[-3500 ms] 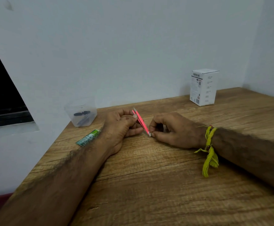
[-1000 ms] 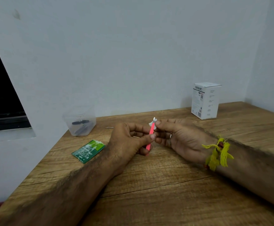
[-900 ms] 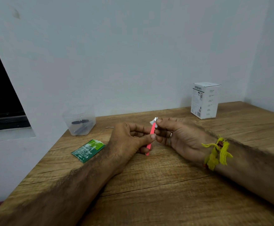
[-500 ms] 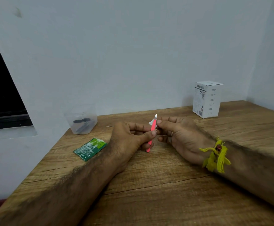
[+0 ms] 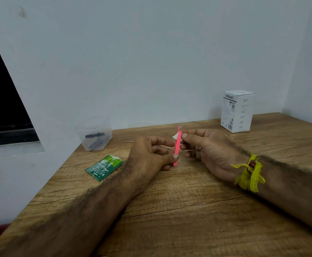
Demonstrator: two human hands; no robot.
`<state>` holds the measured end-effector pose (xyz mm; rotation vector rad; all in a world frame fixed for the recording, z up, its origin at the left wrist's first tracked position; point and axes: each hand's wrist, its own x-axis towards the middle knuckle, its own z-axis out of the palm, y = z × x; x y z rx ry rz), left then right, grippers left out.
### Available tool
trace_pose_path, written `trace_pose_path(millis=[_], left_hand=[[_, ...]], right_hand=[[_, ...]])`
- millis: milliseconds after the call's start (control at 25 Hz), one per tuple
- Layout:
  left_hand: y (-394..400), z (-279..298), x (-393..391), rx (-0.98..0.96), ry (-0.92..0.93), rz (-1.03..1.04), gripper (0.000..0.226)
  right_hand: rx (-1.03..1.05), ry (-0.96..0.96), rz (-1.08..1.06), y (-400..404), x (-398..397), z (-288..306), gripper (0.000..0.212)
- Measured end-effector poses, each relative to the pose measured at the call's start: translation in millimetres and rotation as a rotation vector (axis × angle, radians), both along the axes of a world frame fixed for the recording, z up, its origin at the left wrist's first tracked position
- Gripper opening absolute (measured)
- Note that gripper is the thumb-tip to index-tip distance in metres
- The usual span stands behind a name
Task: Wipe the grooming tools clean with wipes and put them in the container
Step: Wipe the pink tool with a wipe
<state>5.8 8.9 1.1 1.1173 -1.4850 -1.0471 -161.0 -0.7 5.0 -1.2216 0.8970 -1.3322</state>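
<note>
1. The pink tweezers are pinched near their lower end by the left hand, fingers curled, and held nearly upright above the table.
2. A white wipe is pinched around the tweezers' upper part by the right hand.
3. A green sachet is seen lying left of the hands.
4. Dark tools are held in the clear container by the wall.
5. A white box is stood at the far right.

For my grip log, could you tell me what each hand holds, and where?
Left hand pinches the pink tweezers near their lower end; right hand pinches a white wipe around their upper part.
</note>
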Motion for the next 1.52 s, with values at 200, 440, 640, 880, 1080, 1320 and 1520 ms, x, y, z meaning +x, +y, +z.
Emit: trace_pose_path(millis=[200,440,640,880,1080,1320,1520], left_hand=[[-0.4,0.1,-0.5,-0.019,0.034,0.029,0.024],[0.9,2.2,-1.4,-0.063,0.027,0.053,0.032],[0.3,-0.5,0.9,-0.085,0.033,0.069,0.036],[-1.8,0.5,-1.1,-0.099,0.052,0.077,0.036],[-1.7,-2.7,1.3,-0.073,0.047,0.087,0.039],[-5.5,-0.8,-1.3,-0.062,0.038,0.08,0.037],[-3.7,1.7,1.8,-0.079,-0.003,0.015,0.037]], right_hand=[[-0.069,0.123,-0.019,-1.2,2.1,-5.8,0.012],[-0.049,0.098,-0.038,-3.8,0.9,-6.8,0.012],[-0.113,0.205,-0.01,-2.3,4.7,-9.2,0.01],[-0.071,0.137,-0.053,-6.5,2.7,-9.2,0.016],[-0.132,0.303,-0.049,-3.6,5.8,-9.8,0.012],[-0.062,0.187,-0.103,-3.9,7.5,-8.8,0.015],[-0.1,0.178,-0.124,0.5,7.6,-8.6,0.01]])
